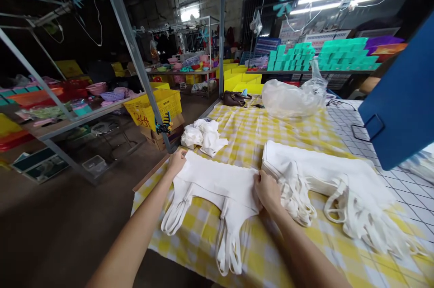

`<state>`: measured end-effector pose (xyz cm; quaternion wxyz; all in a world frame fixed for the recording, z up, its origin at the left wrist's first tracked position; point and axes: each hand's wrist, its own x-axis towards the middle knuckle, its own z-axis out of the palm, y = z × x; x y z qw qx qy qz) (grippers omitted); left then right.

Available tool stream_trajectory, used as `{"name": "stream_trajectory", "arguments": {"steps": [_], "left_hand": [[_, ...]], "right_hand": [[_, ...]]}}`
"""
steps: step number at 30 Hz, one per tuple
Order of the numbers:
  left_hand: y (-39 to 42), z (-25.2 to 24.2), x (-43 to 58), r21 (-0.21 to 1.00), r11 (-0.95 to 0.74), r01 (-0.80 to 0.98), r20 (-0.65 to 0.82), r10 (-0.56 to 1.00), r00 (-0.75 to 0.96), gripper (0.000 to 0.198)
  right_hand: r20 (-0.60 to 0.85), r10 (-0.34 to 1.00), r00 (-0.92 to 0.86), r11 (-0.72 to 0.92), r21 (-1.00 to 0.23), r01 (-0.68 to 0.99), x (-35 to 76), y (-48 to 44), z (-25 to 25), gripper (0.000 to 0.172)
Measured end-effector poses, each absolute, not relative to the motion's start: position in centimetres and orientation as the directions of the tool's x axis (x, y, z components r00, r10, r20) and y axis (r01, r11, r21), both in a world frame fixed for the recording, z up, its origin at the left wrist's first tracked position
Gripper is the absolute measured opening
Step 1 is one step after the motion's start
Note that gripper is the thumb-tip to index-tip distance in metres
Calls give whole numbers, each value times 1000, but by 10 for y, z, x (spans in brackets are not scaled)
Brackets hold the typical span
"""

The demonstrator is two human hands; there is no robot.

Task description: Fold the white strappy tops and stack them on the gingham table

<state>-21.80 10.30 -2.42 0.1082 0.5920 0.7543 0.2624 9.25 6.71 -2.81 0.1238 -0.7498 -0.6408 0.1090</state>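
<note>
A white strappy bra top (pixel 217 177) lies spread on the yellow-checked tablecloth (pixel 200 233), its thin straps hanging toward me. Its upper left corner is pinched in my left hand (pixel 176 162). At the right end of the band, my right hand (pixel 268 190) is closed on the fabric edge. Just right of that hand sits a thick stack of similar white bra tops (pixel 318 166), with their straps bunched along the near side. Beyond my left hand is a crumpled heap of white fabric pieces (pixel 205 135).
A clear plastic bag (pixel 291 98) and a dark handbag (pixel 236 98) lie at the table's far end. A metal post (pixel 135 48) rises beside the left edge, near a yellow crate (pixel 169 102). A blue panel (pixel 407 89) leans in at right. Green boxes (pixel 349 55) are stacked behind.
</note>
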Motion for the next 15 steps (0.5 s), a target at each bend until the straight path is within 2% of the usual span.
{"name": "stream_trajectory", "arguments": {"steps": [4, 8, 15], "left_hand": [[106, -20, -215, 446, 203, 872, 120, 952, -282, 34], [96, -15, -207, 394, 197, 898, 112, 959, -259, 33], [67, -15, -211, 368, 206, 907, 141, 952, -273, 51]], "right_hand": [[-38, 982, 186, -190, -267, 945, 91, 74, -30, 29], [-4, 978, 207, -201, -248, 948, 90, 74, -37, 30], [38, 985, 170, -152, -301, 942, 90, 68, -44, 28]]}}
